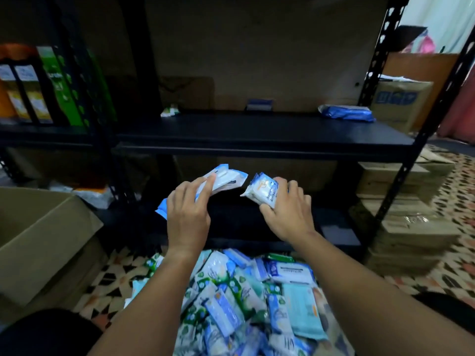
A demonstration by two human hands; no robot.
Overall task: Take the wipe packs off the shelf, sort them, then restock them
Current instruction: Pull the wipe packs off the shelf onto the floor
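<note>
The black metal shelf (257, 132) fills the room ahead, its middle board nearly bare. To the left of the shelf a second rack holds upright green and yellow boxes (48, 86). Below that rack, left of the shelf's foot, sits an open cardboard box (38, 235). To the right of the shelf, flattened cartons (406, 214) are stacked on the patterned floor, and a brown carton with blue print (401, 101) stands behind the shelf's right post.

On the floor in front of the shelf, between the person's forearms, lies a big heap of wipe packs (246, 299) in blue, white, green and teal, jumbled over one another.

On the middle board of the shelf three things are left: a long blue pack (345, 113) at the right end, a small blue and white pack (258, 104) at the back near the centre, and a small green and white pack (170, 111) toward the left.

Both hands are raised in front of the shelf's lower opening. The left hand (187, 217) holds a flat white and blue pack (223, 179), fingers laid along it and thumb hidden beneath. The right hand (288, 209) pinches a smaller white and blue pack (262, 191), fingers curled round its edge. The two packs are close but not touching.
</note>
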